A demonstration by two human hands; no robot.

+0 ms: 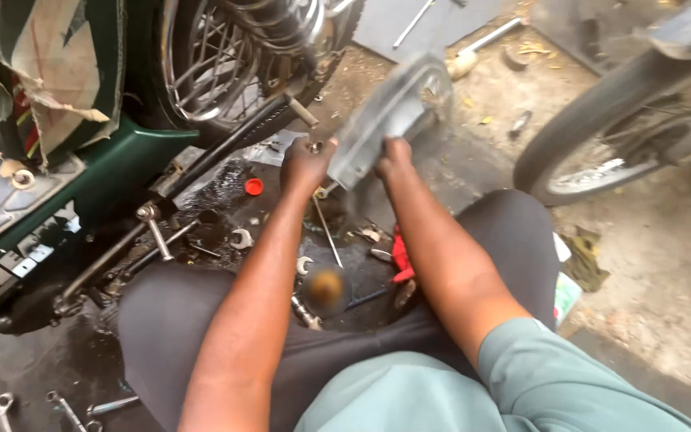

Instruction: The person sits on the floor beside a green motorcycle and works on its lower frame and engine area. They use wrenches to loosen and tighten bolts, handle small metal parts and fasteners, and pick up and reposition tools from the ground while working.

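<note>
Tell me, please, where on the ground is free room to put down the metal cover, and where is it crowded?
Bare ground lies right of the right knee, below the tyre. The wet patch between the knees is crowded with spanners, a red rag and a red cap. Both hands, left and right, hold the cover.

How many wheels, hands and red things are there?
Wheels: 2, spoked wheel and second wheel
Hands: 2, left hand and right hand, both on the metal cover
Red things: 2, red cap and red rag
Total: 6
</note>
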